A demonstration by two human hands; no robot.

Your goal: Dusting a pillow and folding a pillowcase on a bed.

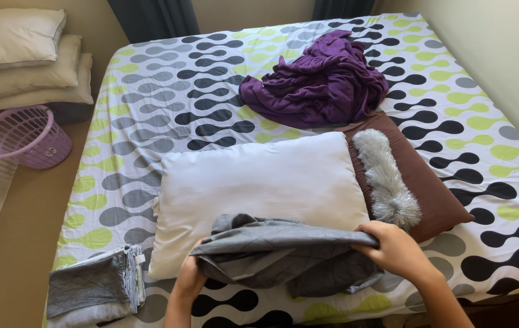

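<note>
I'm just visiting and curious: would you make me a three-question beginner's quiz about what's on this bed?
1. True or false: both hands grip the grey pillowcase.
2. What lies on the brown pillow? A) a purple blanket B) a fluffy grey duster C) a basket
3. Fill in: the lilac laundry basket stands on the ____ beside the bed.

Key
1. True: the left hand and right hand each pinch its edge, over the white pillow.
2. B: the duster rests there; the purple blanket lies crumpled farther up on the patterned sheet.
3. Floor.
</note>
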